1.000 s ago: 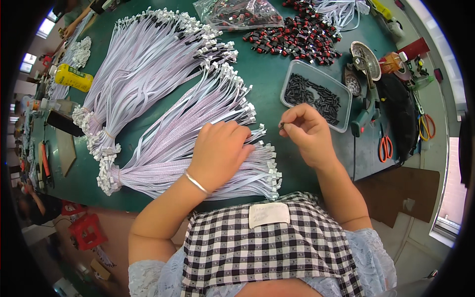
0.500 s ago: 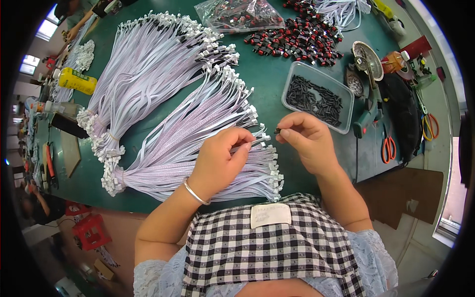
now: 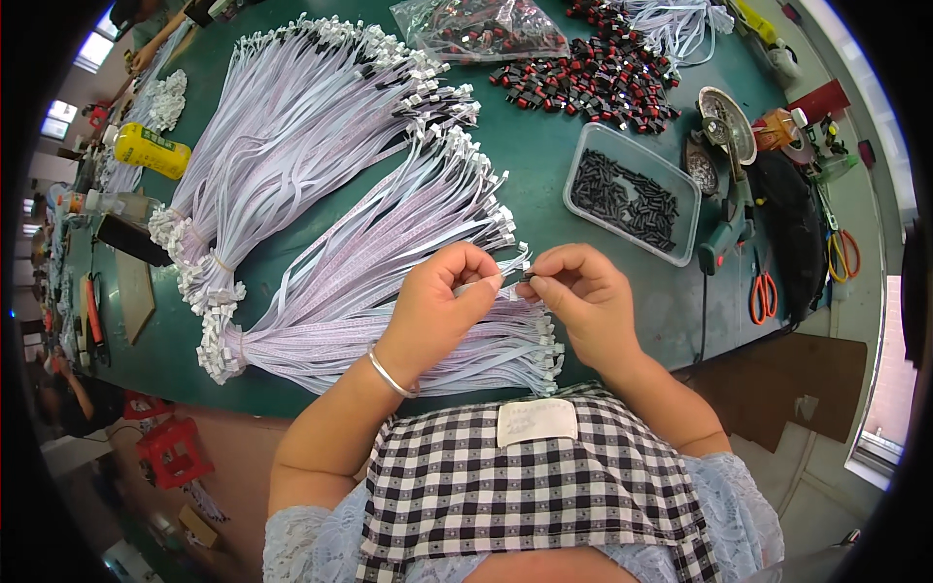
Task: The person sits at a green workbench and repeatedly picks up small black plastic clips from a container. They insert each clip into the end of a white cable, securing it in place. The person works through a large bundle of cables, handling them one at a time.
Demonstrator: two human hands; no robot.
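Note:
My left hand (image 3: 442,296) pinches the end of one flat white ribbon cable, its thumb and index fingertip pressed together. Close on its right, my right hand (image 3: 588,301) grips a small black piece (image 3: 528,278) between thumb and fingers, right at the cable's end. Whether the piece is around the cable or only beside it, I cannot tell. Beneath and left of my hands fans a tied bundle of white and pale pink ribbon cables (image 3: 364,248) with white connectors. A clear plastic tub (image 3: 693,231) of short black tubes (image 3: 622,194) stands beyond my right hand.
A second cable bundle (image 3: 282,126) lies farther back. Behind the tub are a heap of black-and-red parts (image 3: 593,83) and a clear bag (image 3: 476,29) of them. Orange-handled scissors (image 3: 763,296), a glue gun (image 3: 724,238) and a metal bowl (image 3: 727,121) sit right; a yellow bottle (image 3: 151,151) left.
My right hand has moved left with the small black piece, up to the cable end at my left fingertips. My left hand has shifted only slightly.

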